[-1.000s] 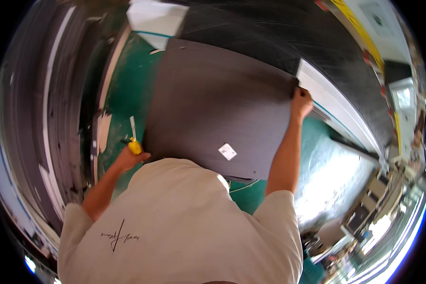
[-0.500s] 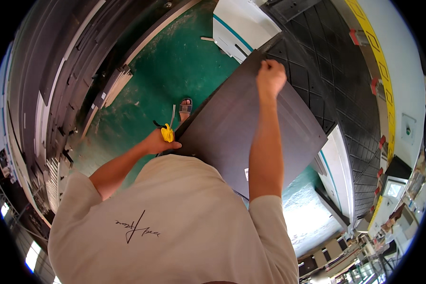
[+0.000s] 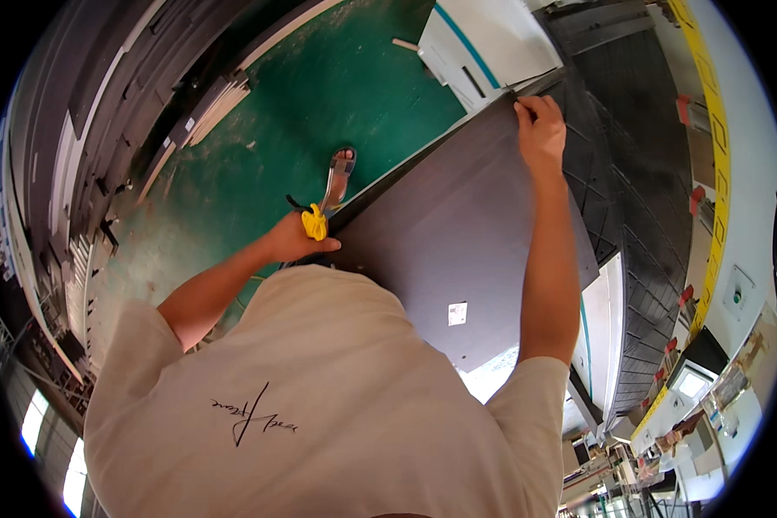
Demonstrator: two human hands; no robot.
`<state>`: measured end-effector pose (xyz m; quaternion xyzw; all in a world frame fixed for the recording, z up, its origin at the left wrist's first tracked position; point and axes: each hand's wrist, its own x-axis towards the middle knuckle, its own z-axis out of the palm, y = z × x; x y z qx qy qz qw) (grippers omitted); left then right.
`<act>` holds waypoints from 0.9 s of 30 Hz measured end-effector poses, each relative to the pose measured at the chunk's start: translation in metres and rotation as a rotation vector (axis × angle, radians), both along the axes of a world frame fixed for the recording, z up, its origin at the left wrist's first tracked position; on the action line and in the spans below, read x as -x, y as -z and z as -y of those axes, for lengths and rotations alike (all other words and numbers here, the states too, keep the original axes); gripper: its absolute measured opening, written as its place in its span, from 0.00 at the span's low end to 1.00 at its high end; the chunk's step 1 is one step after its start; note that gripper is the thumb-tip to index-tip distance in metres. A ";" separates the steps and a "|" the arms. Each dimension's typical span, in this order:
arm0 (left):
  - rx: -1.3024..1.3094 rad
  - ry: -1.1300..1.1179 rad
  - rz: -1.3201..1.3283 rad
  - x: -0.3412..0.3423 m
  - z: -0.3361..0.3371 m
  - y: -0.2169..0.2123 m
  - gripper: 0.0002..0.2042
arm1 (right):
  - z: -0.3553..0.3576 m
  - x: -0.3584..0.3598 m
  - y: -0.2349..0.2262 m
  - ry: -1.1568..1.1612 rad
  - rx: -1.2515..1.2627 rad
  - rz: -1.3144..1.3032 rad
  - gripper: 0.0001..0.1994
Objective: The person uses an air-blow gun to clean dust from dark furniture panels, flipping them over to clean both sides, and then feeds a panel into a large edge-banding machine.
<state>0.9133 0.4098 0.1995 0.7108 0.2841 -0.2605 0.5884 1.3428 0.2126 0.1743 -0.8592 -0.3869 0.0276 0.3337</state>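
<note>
A large dark grey board [image 3: 457, 216] lies in front of me, tilted across the view, with a small white label on its near part. My right hand [image 3: 544, 134] is closed at the board's far corner, fingertips curled over the edge. My left hand [image 3: 293, 239] is closed around a yellow air blow gun [image 3: 314, 223] with a black lever and a thin metal nozzle. The thumb of that hand reaches the board's near left edge. How firmly either hand presses the board cannot be made out.
A black segmented bed [image 3: 639, 173] runs under and beyond the board on the right, beside a yellow-striped machine beam [image 3: 712, 155]. White machine housing [image 3: 483, 43] stands at the far side. Dark boards [image 3: 86, 112] are stacked at left. My sandalled foot [image 3: 341, 173] is on the green floor.
My right hand has moved farther out and right, from above the board's surface to its far corner. The board has shifted in view, bringing its label out from beside my arm.
</note>
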 end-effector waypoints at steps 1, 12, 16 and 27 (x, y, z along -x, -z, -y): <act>-0.001 0.004 -0.015 -0.001 -0.001 0.001 0.21 | 0.001 0.010 -0.005 0.011 0.040 -0.130 0.02; 0.016 0.044 -0.069 -0.001 -0.003 0.006 0.21 | 0.029 0.215 0.000 -0.394 0.041 -0.129 0.06; -0.015 0.048 -0.076 0.000 0.000 0.001 0.21 | 0.022 0.044 0.027 -0.153 -0.002 0.088 0.01; -0.045 -0.042 0.009 0.017 0.005 0.019 0.19 | 0.001 0.033 -0.003 0.001 0.115 -0.070 0.06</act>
